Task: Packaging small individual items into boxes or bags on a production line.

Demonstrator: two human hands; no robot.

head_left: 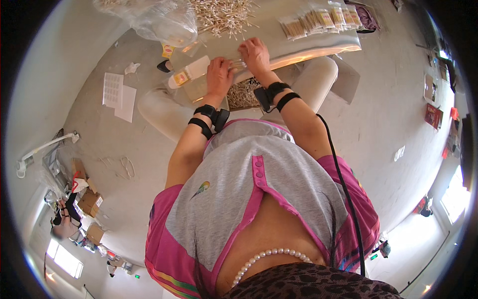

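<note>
My left hand point(219, 78) is at the table's near edge, fingers closed round one end of a small bunch of cotton swabs point(238, 64). Close beside it, my right hand point(255, 56) has its fingers bent and pressed together at the bunch's other end; a thin swab shows near its fingertips. A large loose heap of cotton swabs point(222, 16) lies just beyond both hands. Left of my left hand sits a flat clear packet with a yellow label point(180, 77). My palms and the undersides of my fingers are hidden.
Filled swab packets point(321, 20) lie in a row at the table's right. A clear plastic bag point(167, 22) bulges at the far left. Between my knees stands a cardboard box of swabs point(242, 94). Paper sheets point(119, 97) lie on the floor. A black cable point(343, 174) runs along my right arm.
</note>
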